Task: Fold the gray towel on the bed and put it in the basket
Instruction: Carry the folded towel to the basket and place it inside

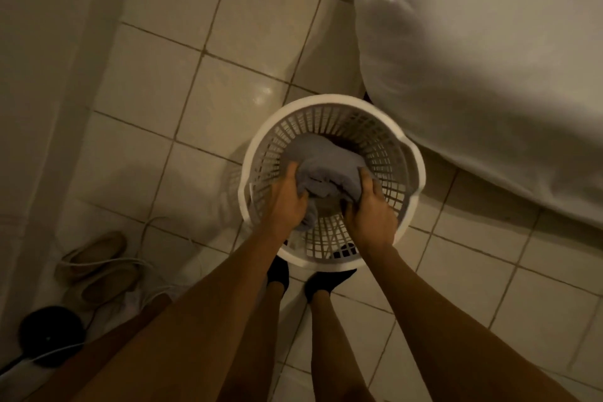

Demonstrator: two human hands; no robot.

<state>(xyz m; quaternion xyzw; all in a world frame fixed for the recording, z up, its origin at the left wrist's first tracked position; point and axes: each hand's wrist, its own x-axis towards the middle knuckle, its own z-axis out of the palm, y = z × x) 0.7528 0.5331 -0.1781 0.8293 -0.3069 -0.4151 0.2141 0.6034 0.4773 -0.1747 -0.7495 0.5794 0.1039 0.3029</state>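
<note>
Both hands' fingers (pixel 295 170) curled on gray towel (pixel 321 161) w/in basket (pixel 329 101).

Both bare arms reach straight down and forward, nearly parallel, wrists bent slightly inward. The left hand (pixel 287 197) and right hand (pixel 367 206) face each other, knuckles up, fingers curled in a tight grip. Two legs in dark socks stand below, feet apart.

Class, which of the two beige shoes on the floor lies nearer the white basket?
The upper shoe, farther from the black round object, lies nearer the basket; the other shoe sits below it.
</note>
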